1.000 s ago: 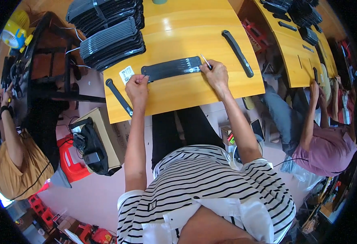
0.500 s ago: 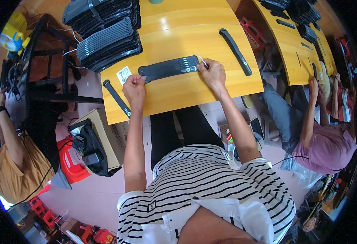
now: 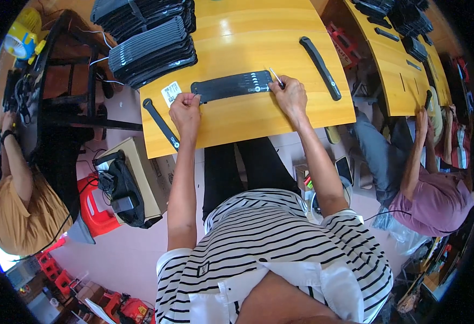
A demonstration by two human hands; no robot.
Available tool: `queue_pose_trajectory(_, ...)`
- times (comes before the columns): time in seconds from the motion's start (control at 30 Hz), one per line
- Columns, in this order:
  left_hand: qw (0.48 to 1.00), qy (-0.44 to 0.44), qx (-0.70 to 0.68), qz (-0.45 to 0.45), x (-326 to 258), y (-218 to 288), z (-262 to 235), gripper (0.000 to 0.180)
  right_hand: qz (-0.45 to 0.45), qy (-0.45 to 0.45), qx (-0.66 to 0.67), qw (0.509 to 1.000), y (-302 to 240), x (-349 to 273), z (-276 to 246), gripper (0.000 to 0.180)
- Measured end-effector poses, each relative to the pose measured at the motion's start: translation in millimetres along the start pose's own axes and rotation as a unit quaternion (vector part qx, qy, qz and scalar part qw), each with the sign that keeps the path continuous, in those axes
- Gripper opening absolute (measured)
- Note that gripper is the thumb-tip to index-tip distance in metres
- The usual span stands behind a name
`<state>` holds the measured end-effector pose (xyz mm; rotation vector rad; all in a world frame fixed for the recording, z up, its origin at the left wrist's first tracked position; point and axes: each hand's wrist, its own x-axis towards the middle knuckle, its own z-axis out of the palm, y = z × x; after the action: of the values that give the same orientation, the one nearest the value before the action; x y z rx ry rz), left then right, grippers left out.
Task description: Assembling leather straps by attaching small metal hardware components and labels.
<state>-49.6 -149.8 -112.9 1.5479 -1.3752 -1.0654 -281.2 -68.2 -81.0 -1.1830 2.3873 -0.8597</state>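
Observation:
A flat row of black straps (image 3: 229,87), lying side by side with pale markings at the right end, rests on the yellow table (image 3: 237,120). At its left end my left hand (image 3: 185,113) is closed, fingertips pinching the near corner. My right hand (image 3: 291,100) is closed round a thin tool (image 3: 276,77) with a pale slender tip and dark handle; its exact kind is unclear. That hand touches the right end of the row. A white printed label (image 3: 170,92) lies beside my left hand. Single black straps lie at the left (image 3: 160,123) and right (image 3: 321,68).
Tall stacks of black straps (image 3: 153,51) stand at the table's far left. A person in an orange top (image 3: 29,216) sits left; another in a purple top (image 3: 431,202) works at a second table (image 3: 391,100) on the right. An open carton (image 3: 153,178) stands on the floor.
The view has shifted slightly, so the table and straps sit a little further right. Both hands keep their places at the two ends of the strap row.

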Motion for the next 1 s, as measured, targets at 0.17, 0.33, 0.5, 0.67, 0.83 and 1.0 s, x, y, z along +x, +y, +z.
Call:
queue_pose_trajectory(0.17,0.999,0.017,0.033,0.007,0,4,-2,0.013,-0.002,0.003,0.013,1.000,-2,0,0,0.023)
queue_pose_trajectory(0.33,1.000,0.008,0.019,-0.007,-1,3,-2,0.013,0.001,0.000,0.009,1.000,-1,-1,0,0.022)
queue_pose_trajectory(0.5,1.000,0.009,0.017,-0.006,-1,1,-1,0.013,-0.007,0.005,0.006,1.000,1,-1,0,0.022)
queue_pose_trajectory(0.67,0.999,0.013,0.043,0.007,3,-7,0,0.014,-0.007,0.009,0.002,1.000,2,0,2,0.022)
queue_pose_trajectory(0.83,0.998,0.021,0.062,0.010,4,-8,1,0.014,-0.008,0.010,-0.004,1.000,1,0,2,0.021)
queue_pose_trajectory(1.0,0.986,0.050,0.113,0.109,-2,0,1,0.013,-0.016,0.019,-0.005,1.000,-1,-3,2,0.021)
